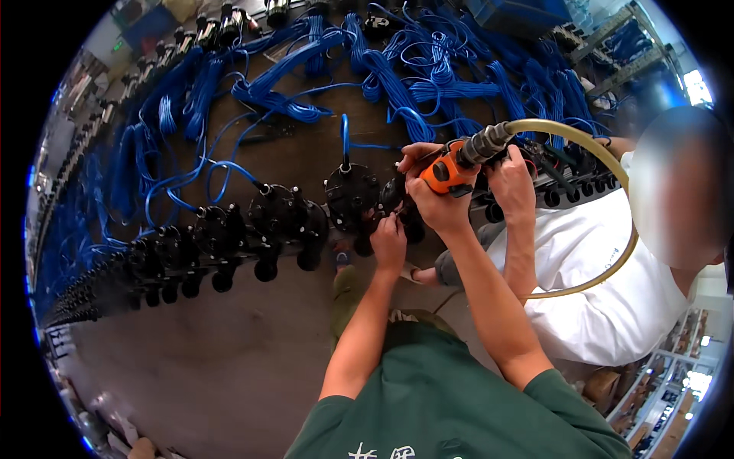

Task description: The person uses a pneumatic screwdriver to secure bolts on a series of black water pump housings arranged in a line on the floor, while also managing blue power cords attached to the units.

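Observation:
My right hand [440,205] is wrapped round an orange air tool [445,173] with a metal coupling and a yellowish hose [585,138] at its back end. The tool's front points down at a dark part [392,195] beside a round black housing [351,191]. Just below that spot, my left hand [388,243] has its thumb and fingers pinched together at the housing's edge. What lies between those fingertips is too small to make out. A blue cable [345,134] rises from the top of the housing.
A co-worker in a white shirt [589,268] stands close on my right, a hand [511,183] raised beside the tool. More black housings [277,210] line the bench edge to the left. Bundled blue cables [397,88] cover the bench's far side. The hose loops past the co-worker.

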A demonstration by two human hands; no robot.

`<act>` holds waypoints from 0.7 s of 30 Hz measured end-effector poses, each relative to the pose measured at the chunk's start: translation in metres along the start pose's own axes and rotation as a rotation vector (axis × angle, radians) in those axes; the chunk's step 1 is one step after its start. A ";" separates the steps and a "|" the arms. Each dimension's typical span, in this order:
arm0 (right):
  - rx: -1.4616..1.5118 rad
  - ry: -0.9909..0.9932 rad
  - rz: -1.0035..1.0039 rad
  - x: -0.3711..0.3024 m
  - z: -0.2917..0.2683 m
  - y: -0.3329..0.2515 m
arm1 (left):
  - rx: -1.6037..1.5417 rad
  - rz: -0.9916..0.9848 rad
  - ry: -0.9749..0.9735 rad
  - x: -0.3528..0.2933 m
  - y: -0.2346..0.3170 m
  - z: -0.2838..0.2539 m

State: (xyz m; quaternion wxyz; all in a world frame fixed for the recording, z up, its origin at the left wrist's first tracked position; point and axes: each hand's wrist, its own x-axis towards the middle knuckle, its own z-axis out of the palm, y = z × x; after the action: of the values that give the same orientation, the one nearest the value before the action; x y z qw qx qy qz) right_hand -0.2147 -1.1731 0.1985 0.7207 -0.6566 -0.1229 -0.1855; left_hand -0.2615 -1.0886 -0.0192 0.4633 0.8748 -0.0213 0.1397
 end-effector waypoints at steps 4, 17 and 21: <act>0.001 0.036 -0.049 0.002 0.001 0.001 | 0.111 0.059 -0.382 0.021 0.029 -0.055; -0.132 0.550 -0.043 0.020 -0.023 -0.067 | 0.311 0.751 -1.485 0.338 0.059 -0.050; -0.261 0.676 0.093 0.050 -0.018 -0.064 | -0.186 0.861 -1.553 0.299 0.016 0.048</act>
State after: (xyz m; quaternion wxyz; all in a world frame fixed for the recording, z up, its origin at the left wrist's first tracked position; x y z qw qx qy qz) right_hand -0.1984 -1.2004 0.2753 0.6386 -0.6494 0.1769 -0.3732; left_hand 0.0335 -1.1097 0.0469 0.2947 0.5977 -0.6672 -0.3327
